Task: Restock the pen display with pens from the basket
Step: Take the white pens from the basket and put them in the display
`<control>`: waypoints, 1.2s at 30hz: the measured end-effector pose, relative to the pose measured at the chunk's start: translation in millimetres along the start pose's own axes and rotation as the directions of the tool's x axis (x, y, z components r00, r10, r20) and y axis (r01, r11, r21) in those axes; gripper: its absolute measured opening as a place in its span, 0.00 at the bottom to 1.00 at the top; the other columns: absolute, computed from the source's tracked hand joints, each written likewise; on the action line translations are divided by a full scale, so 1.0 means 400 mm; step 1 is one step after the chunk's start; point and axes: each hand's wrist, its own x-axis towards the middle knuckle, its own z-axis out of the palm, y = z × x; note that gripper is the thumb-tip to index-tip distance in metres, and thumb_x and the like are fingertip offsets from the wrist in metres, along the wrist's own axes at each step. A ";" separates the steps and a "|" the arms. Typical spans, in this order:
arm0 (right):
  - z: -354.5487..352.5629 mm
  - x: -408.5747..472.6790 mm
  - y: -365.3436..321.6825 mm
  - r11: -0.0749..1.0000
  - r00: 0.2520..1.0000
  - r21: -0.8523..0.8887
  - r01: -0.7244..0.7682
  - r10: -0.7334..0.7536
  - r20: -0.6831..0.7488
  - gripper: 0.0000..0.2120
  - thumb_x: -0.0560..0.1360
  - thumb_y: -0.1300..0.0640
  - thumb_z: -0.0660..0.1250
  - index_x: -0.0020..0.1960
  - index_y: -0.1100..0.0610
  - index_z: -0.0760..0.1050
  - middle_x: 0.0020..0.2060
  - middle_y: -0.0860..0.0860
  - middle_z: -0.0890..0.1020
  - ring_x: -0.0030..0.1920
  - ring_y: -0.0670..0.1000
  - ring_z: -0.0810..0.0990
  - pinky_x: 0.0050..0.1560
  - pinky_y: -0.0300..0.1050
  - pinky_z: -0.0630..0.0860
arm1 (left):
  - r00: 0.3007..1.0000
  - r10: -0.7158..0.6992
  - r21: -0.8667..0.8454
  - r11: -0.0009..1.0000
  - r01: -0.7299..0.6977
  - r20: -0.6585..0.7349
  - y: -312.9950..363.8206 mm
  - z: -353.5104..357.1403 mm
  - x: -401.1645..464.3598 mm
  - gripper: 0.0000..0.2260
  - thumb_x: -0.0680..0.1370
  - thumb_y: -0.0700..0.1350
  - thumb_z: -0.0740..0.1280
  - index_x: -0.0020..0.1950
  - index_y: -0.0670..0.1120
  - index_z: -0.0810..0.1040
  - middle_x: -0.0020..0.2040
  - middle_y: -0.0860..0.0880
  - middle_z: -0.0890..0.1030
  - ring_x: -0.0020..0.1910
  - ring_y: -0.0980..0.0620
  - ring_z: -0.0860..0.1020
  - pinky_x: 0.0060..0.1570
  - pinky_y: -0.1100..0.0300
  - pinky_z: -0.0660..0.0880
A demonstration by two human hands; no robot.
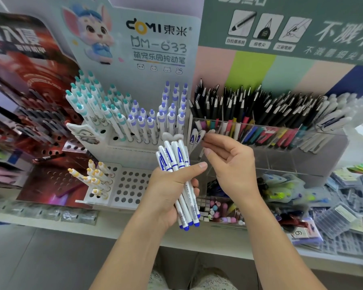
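The left hand [168,185] has a whole fistful of white pens with blue caps [181,178], fingers curled tight round the bundle, thumb pressed across the front. The pens stand roughly upright, clip ends with the big blue letter fanning out at the top, blue tips poking out below the palm. They sit right in the middle of the scene, just in front of the white peg display [134,141].

The right hand [228,162] is up at the near left corner of the clear acrylic pen bin [302,143], its fingers bunched together, tips pinching at one white pen [201,136] standing in that corner. A couple of matching blue-lettered pens lean beside it in the same compartment.

Farther along to the right that bin is packed with black pens with silver clips [249,103], all tilted, and a group of white ones at the far right end. To the left, the peg display carries teal-topped pens [92,101] and purple-topped pens [166,116] in its holes, under a backing card with a cartoon mouse [92,32]. Nearer and lower, a perforated white tray [130,185] holds a few yellow-topped pens [94,176]. All this stands on a pale shelf [122,225]. Small packaged goods lie at near right, too blurred to name.
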 end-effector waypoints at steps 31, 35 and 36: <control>-0.080 0.017 -0.064 0.930 0.896 0.334 0.151 0.014 -0.443 0.10 0.77 0.65 0.72 0.57 0.64 0.79 0.43 0.53 0.83 0.43 0.49 0.84 0.43 0.41 0.82 | 0.994 -0.062 -0.092 0.994 0.053 -0.094 -0.004 0.011 0.002 0.04 0.76 0.40 0.74 0.46 0.42 0.80 0.33 0.49 0.76 0.26 0.53 0.73 0.25 0.60 0.73; -0.062 0.005 -0.034 0.975 0.877 0.007 0.222 -0.197 -0.438 0.08 0.76 0.65 0.73 0.55 0.62 0.80 0.43 0.51 0.84 0.43 0.48 0.84 0.48 0.43 0.82 | 0.993 -0.055 -0.089 0.995 0.045 -0.107 -0.005 -0.004 0.008 0.04 0.77 0.41 0.73 0.46 0.42 0.79 0.34 0.48 0.77 0.28 0.53 0.74 0.27 0.60 0.74; -0.056 0.001 -0.026 0.976 0.890 -0.024 0.215 -0.206 -0.407 0.08 0.76 0.65 0.74 0.54 0.60 0.81 0.43 0.50 0.85 0.44 0.49 0.85 0.48 0.43 0.82 | 0.993 -0.052 -0.090 0.995 0.043 -0.102 -0.004 -0.005 0.009 0.04 0.77 0.41 0.73 0.46 0.42 0.79 0.34 0.48 0.77 0.28 0.53 0.74 0.27 0.60 0.74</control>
